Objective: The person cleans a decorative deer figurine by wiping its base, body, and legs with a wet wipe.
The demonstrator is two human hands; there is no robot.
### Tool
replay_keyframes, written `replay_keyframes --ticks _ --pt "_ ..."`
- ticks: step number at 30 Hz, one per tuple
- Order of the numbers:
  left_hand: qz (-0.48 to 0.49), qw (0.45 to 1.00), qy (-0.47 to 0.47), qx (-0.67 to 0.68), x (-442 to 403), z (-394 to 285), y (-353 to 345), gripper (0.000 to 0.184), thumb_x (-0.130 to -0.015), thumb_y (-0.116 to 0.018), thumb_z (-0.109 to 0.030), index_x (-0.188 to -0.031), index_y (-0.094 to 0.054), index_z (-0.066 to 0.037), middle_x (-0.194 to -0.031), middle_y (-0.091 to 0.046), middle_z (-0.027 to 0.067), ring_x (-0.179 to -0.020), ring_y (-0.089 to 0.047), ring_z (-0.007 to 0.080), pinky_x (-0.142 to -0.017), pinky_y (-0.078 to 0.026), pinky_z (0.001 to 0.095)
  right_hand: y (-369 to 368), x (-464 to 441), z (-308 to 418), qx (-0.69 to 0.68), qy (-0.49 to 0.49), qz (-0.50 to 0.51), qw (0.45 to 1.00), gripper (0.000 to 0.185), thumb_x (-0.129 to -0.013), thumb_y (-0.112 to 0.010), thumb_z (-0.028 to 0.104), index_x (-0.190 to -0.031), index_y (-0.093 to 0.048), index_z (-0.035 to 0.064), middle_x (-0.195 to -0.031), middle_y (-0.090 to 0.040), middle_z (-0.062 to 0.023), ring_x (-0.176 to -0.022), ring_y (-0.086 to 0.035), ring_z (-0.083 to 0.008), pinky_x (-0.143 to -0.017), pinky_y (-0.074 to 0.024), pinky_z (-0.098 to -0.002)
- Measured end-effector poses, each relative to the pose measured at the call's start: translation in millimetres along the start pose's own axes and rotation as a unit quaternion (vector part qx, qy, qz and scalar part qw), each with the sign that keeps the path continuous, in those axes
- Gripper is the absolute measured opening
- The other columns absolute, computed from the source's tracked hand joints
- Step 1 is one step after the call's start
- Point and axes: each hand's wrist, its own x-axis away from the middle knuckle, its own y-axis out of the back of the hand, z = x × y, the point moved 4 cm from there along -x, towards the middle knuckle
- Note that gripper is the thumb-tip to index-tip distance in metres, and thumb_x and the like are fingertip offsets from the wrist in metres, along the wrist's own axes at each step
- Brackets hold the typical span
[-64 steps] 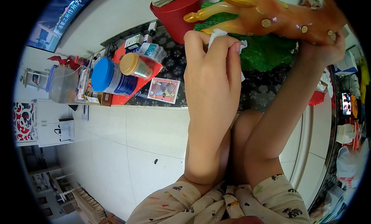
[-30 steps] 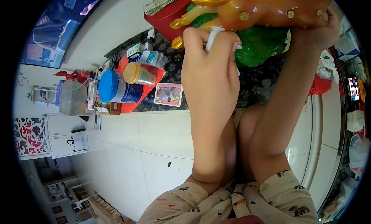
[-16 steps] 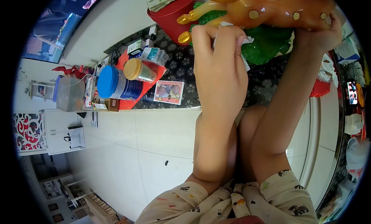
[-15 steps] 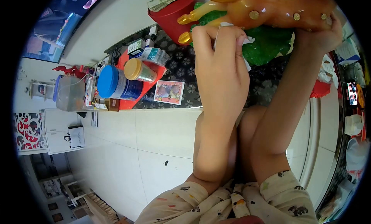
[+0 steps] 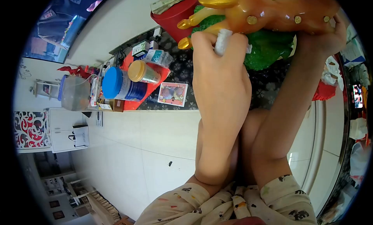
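Note:
A glossy orange-brown animal figurine point(image 5: 278, 13) with golden hooves and gold coin shapes lies on its side at the top of the head view. Its green leaf-like base point(image 5: 268, 50) shows beneath it. My left hand point(image 5: 221, 65) is closed round a crumpled white tissue point(image 5: 223, 41), pressed near the figurine's golden-tipped legs. The fingertips of that hand are hidden from me. At the other end, my right hand point(image 5: 330, 36) grips the figurine's body, fingers partly out of sight behind it.
Beside the figurine stands a red bucket point(image 5: 171, 15) topped with banknotes point(image 5: 171, 1). On the dark patterned tabletop point(image 5: 182, 65) are a blue-lidded jar point(image 5: 112, 83), a yellow-lidded jar point(image 5: 138, 71), small boxes point(image 5: 140, 49) and a picture card point(image 5: 173, 94). Red-and-white packaging point(image 5: 324, 91) lies at right.
My left hand has turned slightly and its fingers have curled further, so the tissue now shows between thumb and fingers. My right hand keeps its hold. The whole view has shifted slightly.

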Motion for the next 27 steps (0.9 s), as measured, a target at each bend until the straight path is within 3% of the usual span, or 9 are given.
replay_keyframes --ticks 6,8,12,14,16,18,21,24,27 --pt "0.019 1.0 -0.009 0.009 -2.3 3.0 2.6 0.023 -0.083 -0.062 0.005 -0.098 -0.068 -0.011 -0.097 -0.047 0.0143 -0.085 -0.057 0.0358 -0.065 -0.05 0.0449 -4.1 5.3 5.8 -0.013 -0.009 0.021 1.0 0.047 -0.096 -0.046 0.031 -0.117 -0.061 -0.0079 -0.105 -0.07 -0.0218 -0.094 -0.069 -0.0385 -0.089 -0.058 -0.0479" --pt "0.029 0.999 -0.02 0.03 -2.7 5.1 2.8 0.027 -0.083 -0.06 0.01 -0.099 -0.069 -0.01 -0.096 -0.047 0.014 -0.085 -0.055 0.0336 -0.072 -0.049 0.0397 -1.8 5.3 4.2 -0.006 0.009 0.022 1.0 0.046 -0.096 -0.046 0.031 -0.116 -0.061 -0.0075 -0.105 -0.07 -0.0217 -0.093 -0.069 -0.0387 -0.087 -0.0584 -0.0478" --pt "0.035 0.998 -0.037 0.038 -4.8 9.4 4.8 0.022 -0.08 -0.065 0.005 -0.095 -0.069 -0.011 -0.095 -0.046 0.0133 -0.084 -0.057 0.0345 -0.065 -0.05 0.0434 10.8 -14.3 3.6 0.128 -0.026 -0.09 0.987 0.062 -0.089 -0.041 0.025 -0.14 -0.047 -0.0117 -0.14 -0.054 -0.0297 -0.13 -0.053 -0.0487 -0.111 -0.0445 -0.0599" --pt "0.049 0.996 -0.033 0.06 -4.6 12.1 5.2 0.027 -0.079 -0.062 0.01 -0.097 -0.07 -0.009 -0.094 -0.047 0.0123 -0.085 -0.055 0.032 -0.072 -0.048 0.0392 0.3 -0.9 0.7 0.028 0.009 -0.02 0.999 0.048 -0.094 -0.044 0.028 -0.123 -0.057 -0.0082 -0.115 -0.065 -0.0237 -0.104 -0.064 -0.0409 -0.094 -0.0543 -0.0511" --pt "0.053 0.994 -0.04 0.082 -4.4 14.0 5.2 0.028 -0.08 -0.061 0.013 -0.097 -0.07 -0.008 -0.093 -0.048 0.0116 -0.085 -0.054 0.0303 -0.075 -0.047 0.037 0.0 -1.2 1.3 0.035 0.013 -0.019 0.999 0.048 -0.094 -0.044 0.028 -0.123 -0.057 -0.0079 -0.115 -0.065 -0.0236 -0.104 -0.064 -0.0406 -0.094 -0.0543 -0.0509" --pt "0.046 0.992 -0.059 0.102 -4.6 15.7 4.9 0.026 -0.083 -0.061 0.012 -0.097 -0.071 -0.008 -0.093 -0.05 0.0111 -0.086 -0.054 0.0294 -0.075 -0.047 0.0367 13.4 -16.3 5.5 0.148 -0.013 -0.088 0.985 0.062 -0.089 -0.042 0.024 -0.14 -0.047 -0.0108 -0.14 -0.054 -0.0293 -0.13 -0.053 -0.0479 -0.111 -0.0444 -0.059" --pt "0.031 0.985 -0.046 0.162 -3.5 18.6 3.4 0.017 -0.091 -0.062 0.008 -0.099 -0.07 -0.005 -0.095 -0.054 0.0098 -0.09 -0.056 0.0244 -0.078 -0.047 0.0333 13.2 -16.1 4.8 0.14 -0.03 -0.072 0.987 0.061 -0.089 -0.042 0.024 -0.14 -0.047 -0.0102 -0.141 -0.053 -0.0289 -0.13 -0.054 -0.0469 -0.113 -0.0433 -0.0583" --pt "-0.024 0.97 -0.009 0.243 -6.3 20.5 9.4 0.01 -0.098 -0.06 -0.001 -0.101 -0.069 -0.004 -0.099 -0.059 0.0082 -0.09 -0.059 0.0235 -0.084 -0.047 0.0314 12.9 -14.7 3.2 0.106 -0.048 -0.084 0.99 0.061 -0.09 -0.042 0.023 -0.14 -0.047 -0.01 -0.142 -0.053 -0.0281 -0.131 -0.053 -0.0461 -0.114 -0.0423 -0.0577" --pt "-0.031 0.86 0.228 0.456 1.4 15.8 24.0 0.022 -0.108 -0.054 -0.014 -0.111 -0.07 0.001 -0.112 -0.065 0.0062 -0.104 -0.058 0.0139 -0.092 -0.044 0.0246 17.0 -16.1 5.0 0.136 -0.025 -0.09 0.986 0.061 -0.091 -0.043 0.024 -0.141 -0.046 -0.0099 -0.143 -0.053 -0.0273 -0.132 -0.052 -0.0456 -0.114 -0.0412 -0.0579"
